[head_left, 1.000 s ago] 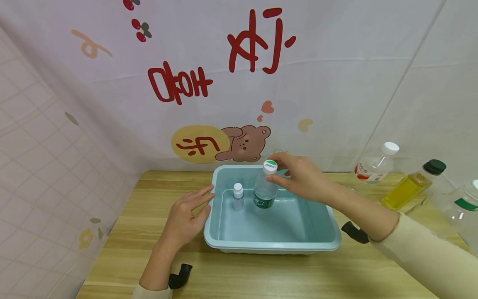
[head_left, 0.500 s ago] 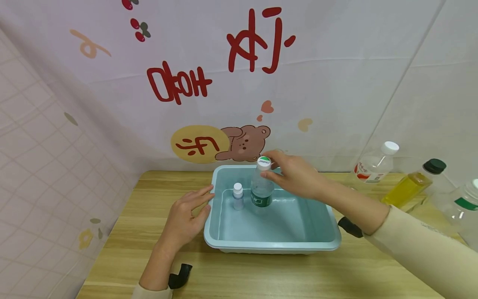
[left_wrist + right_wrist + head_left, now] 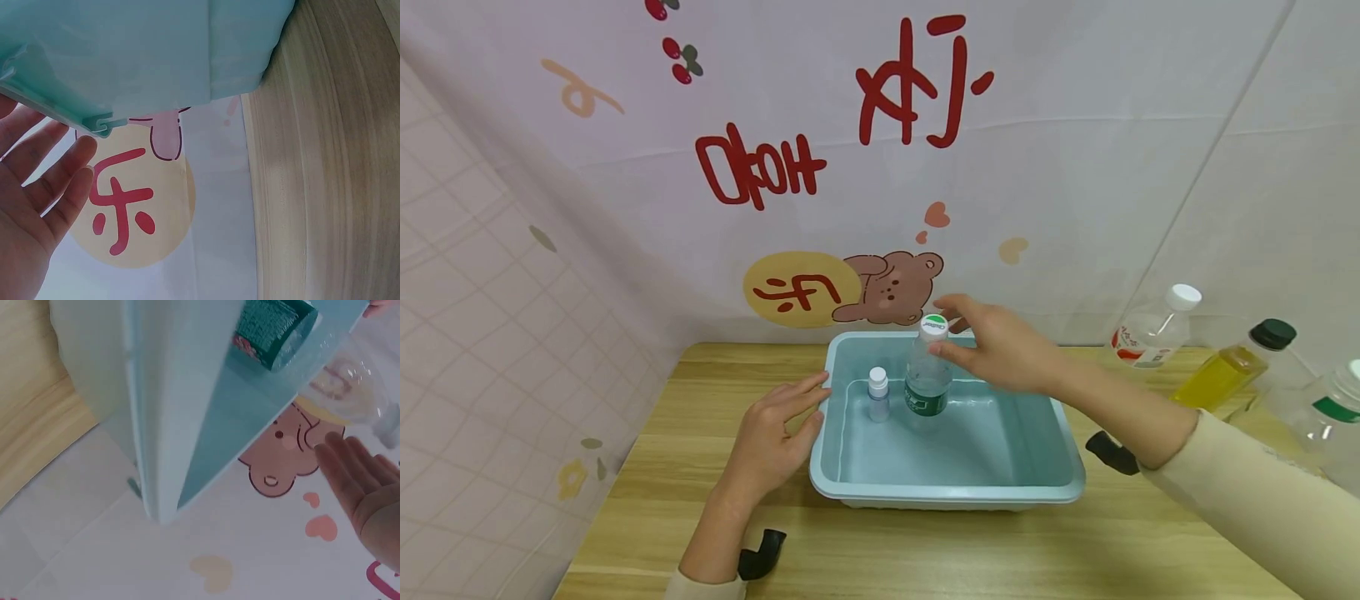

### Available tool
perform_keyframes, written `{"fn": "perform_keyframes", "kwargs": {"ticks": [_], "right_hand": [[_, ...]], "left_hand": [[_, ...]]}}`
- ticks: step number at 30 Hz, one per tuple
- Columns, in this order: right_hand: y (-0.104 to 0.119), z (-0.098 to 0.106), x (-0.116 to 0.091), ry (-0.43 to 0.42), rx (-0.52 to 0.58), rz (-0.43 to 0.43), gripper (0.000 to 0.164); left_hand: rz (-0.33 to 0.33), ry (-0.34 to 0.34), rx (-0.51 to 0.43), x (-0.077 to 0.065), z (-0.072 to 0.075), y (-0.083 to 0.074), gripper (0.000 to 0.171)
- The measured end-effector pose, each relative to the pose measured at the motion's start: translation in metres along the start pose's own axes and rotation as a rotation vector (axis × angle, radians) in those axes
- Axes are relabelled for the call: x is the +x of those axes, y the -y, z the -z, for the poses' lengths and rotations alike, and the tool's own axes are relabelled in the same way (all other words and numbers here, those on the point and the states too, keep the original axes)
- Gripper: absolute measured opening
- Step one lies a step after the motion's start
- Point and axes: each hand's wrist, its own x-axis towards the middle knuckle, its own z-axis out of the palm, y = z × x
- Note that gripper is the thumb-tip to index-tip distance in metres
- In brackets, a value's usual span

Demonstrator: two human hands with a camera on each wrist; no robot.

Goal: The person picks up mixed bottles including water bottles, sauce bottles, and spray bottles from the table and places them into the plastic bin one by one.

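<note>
A clear plastic bottle (image 3: 928, 385) with a green label and white cap stands upright inside the pale blue basin (image 3: 947, 493). To its left in the basin stands a small white-capped bottle (image 3: 878, 398). My right hand (image 3: 1003, 346) is beside the big bottle's cap, thumb and fingers spread apart. In the right wrist view, that hand's extended fingers (image 3: 347, 469) lie near the cap with a gap between. My left hand (image 3: 771, 435) rests its fingertips on the basin's left rim. The left wrist view shows those fingers (image 3: 53, 169) fairly straight at the rim.
On the table (image 3: 700, 500) to the right stand a clear bottle with a red label (image 3: 1150, 333), a bottle of yellow liquid (image 3: 1221, 375) and a clear bottle with a green label (image 3: 1333, 408). A printed cloth (image 3: 1060, 183) hangs behind the basin.
The right hand carried the big bottle slightly left toward the small one, then its fingers spread away from the cap and the hand drew a little right. The left hand stayed still.
</note>
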Motion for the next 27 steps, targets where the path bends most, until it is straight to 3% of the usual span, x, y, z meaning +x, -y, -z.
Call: {"fn": "perform_keyframes", "kwargs": {"ticks": [16, 27], "right_hand": [[0.008, 0.049, -0.028, -0.087, -0.070, 0.065, 0.061], [-0.008, 0.073, -0.056, -0.155, -0.119, 0.061, 0.057]], "left_hand": [[-0.022, -0.009, 0.013, -0.001, 0.000, 0.000, 0.033], [-0.027, -0.005, 0.004, 0.000, -0.001, 0.001, 0.034]]}}
